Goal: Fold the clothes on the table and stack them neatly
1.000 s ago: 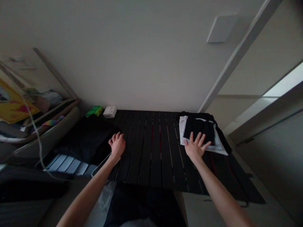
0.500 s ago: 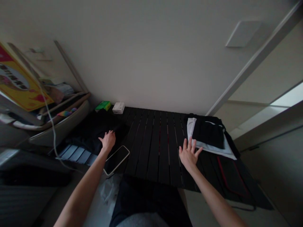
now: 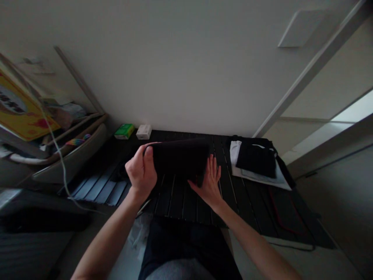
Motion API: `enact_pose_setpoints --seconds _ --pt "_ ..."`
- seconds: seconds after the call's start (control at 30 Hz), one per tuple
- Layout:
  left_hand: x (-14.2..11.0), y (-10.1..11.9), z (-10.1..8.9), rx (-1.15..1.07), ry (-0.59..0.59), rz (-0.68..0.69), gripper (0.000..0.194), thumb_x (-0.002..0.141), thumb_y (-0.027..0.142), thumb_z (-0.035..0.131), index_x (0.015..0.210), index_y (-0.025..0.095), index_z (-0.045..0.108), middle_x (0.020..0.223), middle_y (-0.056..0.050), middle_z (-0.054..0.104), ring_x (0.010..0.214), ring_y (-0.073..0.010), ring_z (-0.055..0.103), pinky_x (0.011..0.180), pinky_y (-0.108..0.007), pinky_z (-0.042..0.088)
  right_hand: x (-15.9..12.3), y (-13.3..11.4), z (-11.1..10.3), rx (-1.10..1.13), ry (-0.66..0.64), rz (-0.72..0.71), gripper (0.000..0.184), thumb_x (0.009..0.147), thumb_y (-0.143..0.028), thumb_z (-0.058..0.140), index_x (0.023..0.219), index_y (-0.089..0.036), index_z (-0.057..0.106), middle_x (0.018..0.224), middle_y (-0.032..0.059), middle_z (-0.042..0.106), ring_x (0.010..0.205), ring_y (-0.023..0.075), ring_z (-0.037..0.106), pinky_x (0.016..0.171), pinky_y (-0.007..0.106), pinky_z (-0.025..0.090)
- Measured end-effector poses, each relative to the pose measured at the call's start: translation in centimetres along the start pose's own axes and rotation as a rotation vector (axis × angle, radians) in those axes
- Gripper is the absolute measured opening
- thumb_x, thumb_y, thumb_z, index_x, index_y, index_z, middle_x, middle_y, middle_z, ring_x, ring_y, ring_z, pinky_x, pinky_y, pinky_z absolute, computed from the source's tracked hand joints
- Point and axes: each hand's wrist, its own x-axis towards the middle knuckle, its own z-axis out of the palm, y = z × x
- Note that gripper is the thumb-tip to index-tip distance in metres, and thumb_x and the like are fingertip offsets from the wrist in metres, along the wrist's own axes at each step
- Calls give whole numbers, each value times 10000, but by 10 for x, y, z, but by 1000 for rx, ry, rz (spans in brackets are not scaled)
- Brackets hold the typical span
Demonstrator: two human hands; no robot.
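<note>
My left hand grips the left end of a dark folded garment and holds it above the black slatted table. At the garment's right end, my right hand presses against it with flat, outstretched fingers. A stack of folded clothes, black on white, lies on the table to the right.
A green box and a small white box stand at the table's back left by the wall. A cluttered shelf with a yellow poster and a hanging cable is on the left. A door frame rises at right.
My left hand took the dark garment from the left pile and lifted it to the middle. My right hand moved left from the folded stack to meet it.
</note>
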Motion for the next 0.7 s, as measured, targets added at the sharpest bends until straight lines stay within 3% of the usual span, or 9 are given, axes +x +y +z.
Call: enact_pose_setpoints --seconds 0.07,0.13,0.2,0.27,0.4,0.47,0.53,0.6,0.7 --pt "7 12 9 -102 -49 -77 374 941 428 427 739 172 611 580 31 520 529 -90 485 544 -188 398 2 2 -9 76 32 -19 887 811 -488 554 1497 -84 161 1502 221 318 1434 351 176 1132 588 87" --pt "16 2 28 -154 -135 -173 406 949 421 400 689 163 577 562 30 497 529 -94 479 541 -188 399 4 12 -17 148 10 -24 616 849 -405 520 1395 -149 396 1296 161 566 1299 319 438 1139 565 119" --pt "20 -23 52 -120 -254 -243 347 945 368 400 774 146 605 655 -5 579 634 -125 561 626 -212 456 6 25 -23 215 -39 25 420 884 -367 485 1259 -184 532 1128 123 660 1145 283 572 1117 510 240" --pt "13 -48 75 -2 -377 -271 242 896 276 480 1043 128 604 919 -77 665 869 -184 633 799 -285 493 7 36 -23 254 -116 110 389 904 -405 473 1199 -168 564 1088 137 675 1085 280 605 1035 452 374" --pt "-33 -68 96 234 -800 -160 516 847 270 567 1339 158 459 1365 -164 512 1285 -306 464 1024 -472 401 2 49 -9 53 -286 267 509 921 -432 455 1320 -116 467 1243 193 602 1142 330 570 1034 545 331" --pt "-64 -65 93 265 -1088 -45 561 836 358 602 1362 220 463 1448 -129 449 1388 -350 317 1075 -549 320 -5 53 -1 -51 -372 294 590 898 -409 492 1409 -135 378 1394 204 481 1252 357 481 1058 603 254" --pt "-96 -58 87 255 -1344 51 771 760 489 675 1437 268 380 1538 -115 319 1434 -403 168 1092 -615 241 -12 57 3 -22 -512 249 674 872 -398 518 1469 -175 297 1495 190 357 1340 340 386 1079 577 235" --pt "-126 -51 81 272 -1472 108 1079 635 600 735 1512 251 213 1592 -149 120 1431 -461 36 1080 -672 183 -18 63 1 67 -675 174 794 834 -397 550 1515 -206 190 1558 183 233 1398 312 303 1096 526 233" --pt "-161 -47 74 362 -1450 159 1322 511 616 788 1535 184 72 1583 -188 -54 1401 -498 -102 1057 -726 111 -24 71 -7 153 -907 62 1095 693 -386 684 1536 -242 -1 1596 189 30 1447 313 170 1119 494 190"
